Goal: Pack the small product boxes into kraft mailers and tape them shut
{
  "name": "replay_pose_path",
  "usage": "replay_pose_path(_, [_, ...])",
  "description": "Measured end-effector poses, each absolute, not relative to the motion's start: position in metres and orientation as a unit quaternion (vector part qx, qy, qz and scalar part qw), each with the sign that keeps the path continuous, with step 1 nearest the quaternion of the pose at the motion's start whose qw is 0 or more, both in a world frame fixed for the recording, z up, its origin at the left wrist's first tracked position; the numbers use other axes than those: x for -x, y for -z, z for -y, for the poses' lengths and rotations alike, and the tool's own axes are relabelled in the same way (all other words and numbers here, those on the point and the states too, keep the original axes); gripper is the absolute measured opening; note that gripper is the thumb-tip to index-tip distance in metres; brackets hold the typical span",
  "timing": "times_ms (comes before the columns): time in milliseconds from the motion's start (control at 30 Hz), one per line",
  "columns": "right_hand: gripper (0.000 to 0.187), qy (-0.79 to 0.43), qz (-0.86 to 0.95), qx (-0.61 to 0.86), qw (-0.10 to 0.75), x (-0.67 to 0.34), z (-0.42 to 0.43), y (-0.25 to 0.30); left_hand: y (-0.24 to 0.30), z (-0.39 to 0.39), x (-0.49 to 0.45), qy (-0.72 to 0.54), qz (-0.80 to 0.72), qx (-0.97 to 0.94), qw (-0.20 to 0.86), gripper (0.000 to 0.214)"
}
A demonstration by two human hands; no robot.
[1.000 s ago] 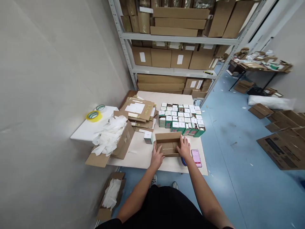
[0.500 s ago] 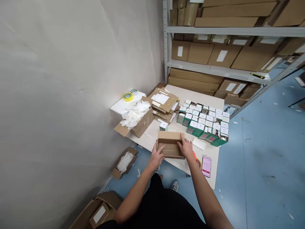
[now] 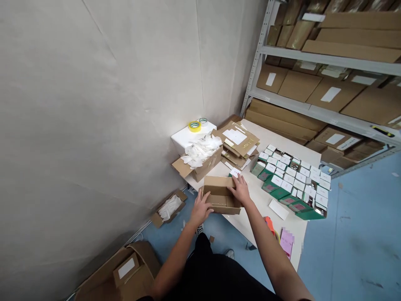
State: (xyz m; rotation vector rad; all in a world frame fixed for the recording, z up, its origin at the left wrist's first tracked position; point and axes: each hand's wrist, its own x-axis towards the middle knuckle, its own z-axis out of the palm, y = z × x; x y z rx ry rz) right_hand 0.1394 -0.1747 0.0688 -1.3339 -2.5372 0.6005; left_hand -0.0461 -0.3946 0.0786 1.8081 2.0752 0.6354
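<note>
**Carton open between both hands, its top not closed**

The open, oblong brown cardboard carton (image 3: pixel 224 209) is near the centre of the frame, gripped at its two ends. The left hand (image 3: pixel 198 210) has its fingers partly spread over the left end wall, some tips reaching inside. The right hand (image 3: pixel 241 192) straddles the opposite wall, thumb inside and the other fingers over the rim; both have hold of the carton. It overlaps the near edge of the pale table (image 3: pixel 258 205); whether it rests there cannot be told.

As far as the picture shows, the carton is already formed, with walls up, the back flap raised and bare cardboard visible inside. Filling and closing look not yet done; no tape across the top shows.

Rows of green boxes with white tops (image 3: pixel 287 186) stand together right of centre, while one small white-topped box (image 3: pixel 234 172) sits apart, just behind the carton and partly hidden. An orange tape dispenser (image 3: pixel 269 225) at lower right is untouched, as are the crumpled white paper (image 3: pixel 202 150) and the stacked flat brown cardboard (image 3: pixel 239 142), both just above centre.
</note>
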Motion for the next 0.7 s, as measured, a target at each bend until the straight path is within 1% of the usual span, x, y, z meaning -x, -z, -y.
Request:
replay_pose_path(67, [0.068, -0.206, 0.869, 0.429, 0.14, -0.106, 0.165, -0.079, -0.076, 0.397, 0.068, -0.217, -0.736, -0.621, 0.161, 0.009])
replay_pose_path(200, [0.065, -0.197, 0.881, 0.382, 0.197, -0.032, 0.132, -0.105, -0.069, 0.399, 0.104, -0.208, -0.743, -0.614, 0.166, 0.008])
replay_pose_path(300, [0.061, -0.178, 0.894, 0.357, 0.202, 0.029, 0.093, -0.124, -0.064, 0.4, 0.124, -0.213, -0.736, -0.618, 0.178, 0.007])
replay_pose_path(400, [0.059, -0.165, 0.898, 0.368, 0.175, 0.091, 0.047, -0.137, -0.058, 0.4, 0.138, -0.22, -0.717, -0.637, 0.178, 0.009])
replay_pose_path(533, [0.057, -0.169, 0.902, 0.378, 0.123, 0.16, -0.009, -0.14, -0.053, 0.402, 0.154, -0.234, -0.698, -0.656, 0.167, 0.006])
replay_pose_path(700, [0.069, -0.17, 0.908, 0.381, 0.038, 0.217, -0.055, -0.13, -0.048, 0.401, 0.169, -0.245, -0.689, -0.662, 0.166, 0.006])
